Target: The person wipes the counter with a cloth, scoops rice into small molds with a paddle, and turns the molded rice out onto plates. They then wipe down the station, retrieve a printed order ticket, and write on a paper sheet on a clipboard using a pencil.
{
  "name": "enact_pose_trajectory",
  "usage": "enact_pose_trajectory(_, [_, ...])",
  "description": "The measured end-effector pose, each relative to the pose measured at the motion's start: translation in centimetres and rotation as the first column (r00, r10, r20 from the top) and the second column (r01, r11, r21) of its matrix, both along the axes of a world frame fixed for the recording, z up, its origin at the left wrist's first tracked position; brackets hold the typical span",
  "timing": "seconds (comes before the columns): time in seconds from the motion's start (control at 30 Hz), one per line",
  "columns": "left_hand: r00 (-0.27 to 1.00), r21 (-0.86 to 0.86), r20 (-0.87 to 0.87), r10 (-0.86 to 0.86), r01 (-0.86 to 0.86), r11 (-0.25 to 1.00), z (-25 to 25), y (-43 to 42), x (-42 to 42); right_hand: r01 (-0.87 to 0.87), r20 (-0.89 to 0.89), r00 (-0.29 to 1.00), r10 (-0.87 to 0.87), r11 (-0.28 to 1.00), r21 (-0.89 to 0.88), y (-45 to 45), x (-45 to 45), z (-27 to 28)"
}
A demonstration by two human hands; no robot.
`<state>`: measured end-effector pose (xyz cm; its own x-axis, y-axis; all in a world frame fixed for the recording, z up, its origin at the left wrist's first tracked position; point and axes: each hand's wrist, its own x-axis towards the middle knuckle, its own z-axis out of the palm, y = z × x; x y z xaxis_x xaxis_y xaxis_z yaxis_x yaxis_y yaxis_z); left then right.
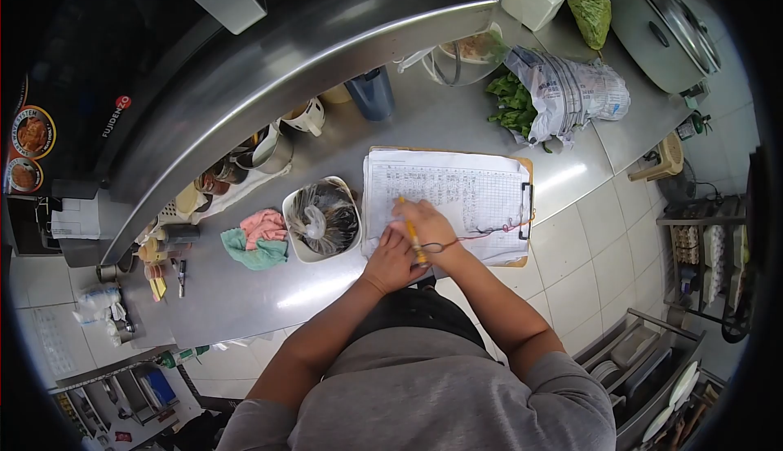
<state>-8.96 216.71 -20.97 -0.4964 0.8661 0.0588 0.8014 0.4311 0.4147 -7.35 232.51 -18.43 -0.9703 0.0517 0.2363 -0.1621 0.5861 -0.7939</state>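
A clipboard [524,161] with a stack of gridded paper sheets [440,175] lies on the steel counter, handwriting filling part of the top sheet. My right hand [428,227] rests on the sheet's left part, fingers closed round a yellow pen [411,232]. Beside it, my left hand [391,262] lies on the paper's lower left edge with its fingers stretched out. A thin coloured cord [502,227] runs from the clip side across the paper toward my right wrist. Left of the clipboard stands a white tub [290,227] holding a dark plastic bag [326,216].
Pink and green cloths [257,240] lie left of the tub. A blue pitcher [371,94] stands behind. Wrapped leafy greens [563,96] and a large lidded pot [665,31] sit at back right. A steel shelf edge [326,59] overhangs the counter [318,276].
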Motion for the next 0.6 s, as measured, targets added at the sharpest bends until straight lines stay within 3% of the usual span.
enact_pose_trajectory(0.07, [0.995, 0.1, -0.074, -0.06, 0.068, 0.993, 0.2, 0.4, -0.3, 0.034, -0.072, 0.997, -0.035, 0.999, -0.022, 1.2, 0.6, -0.2])
enact_pose_trajectory(0.17, [0.998, 0.091, -0.05, -0.044, 0.048, 0.995, 0.6, 0.5, -0.3, 0.122, -0.103, 0.987, -0.123, 0.992, -0.013, 2.8, 2.6, -0.6])
enact_pose_trajectory(0.23, [0.998, 0.104, -0.047, -0.045, 0.05, 0.993, 0.7, 0.6, -0.3, 0.155, -0.125, 0.982, -0.141, 0.982, 0.112, 3.1, 3.9, -1.1])
enact_pose_trajectory(0.3, [0.998, 0.109, -0.05, -0.039, 0.044, 0.993, 0.6, 0.7, -0.2, 0.146, -0.096, 0.986, -0.134, 0.981, 0.129, 3.3, 5.0, -1.1])
enact_pose_trajectory(0.37, [0.998, 0.099, -0.044, -0.046, 0.05, 0.994, 0.5, 0.5, -0.3, 0.128, -0.1, 0.99, -0.1, 0.93, 0.343, 3.3, 6.1, -2.0])
enact_pose_trajectory(0.6, [1.0, 0.154, 0.03, -0.004, -0.001, 0.988, 0.3, 0.4, 0.0, 0.137, -0.099, 0.988, -0.116, 0.96, 0.243, 3.1, 7.2, -2.6])
